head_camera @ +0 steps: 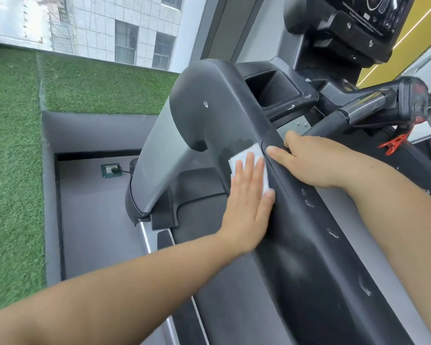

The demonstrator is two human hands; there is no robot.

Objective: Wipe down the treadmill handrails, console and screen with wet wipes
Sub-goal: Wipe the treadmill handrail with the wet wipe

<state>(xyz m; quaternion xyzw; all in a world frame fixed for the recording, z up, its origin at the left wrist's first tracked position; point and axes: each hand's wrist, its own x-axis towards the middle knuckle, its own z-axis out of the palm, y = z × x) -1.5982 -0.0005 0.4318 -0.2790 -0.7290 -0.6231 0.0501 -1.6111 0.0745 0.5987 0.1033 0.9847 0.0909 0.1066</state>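
The left hand [246,202], fingers straight, presses the white wet wipe [249,151] flat against the outer side of the handrail [309,245]. The right hand [309,165] grips the handrail top, just beside the wet wipe.

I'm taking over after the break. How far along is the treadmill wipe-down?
Done: a darker damp patch shows on the handrail side just above the wipe. In hand: the left hand presses the wipe flat there while the right hand holds the rail top. Left: the rest of the rail, plus console and screen, which nothing is touching; their cleanliness can't be judged.
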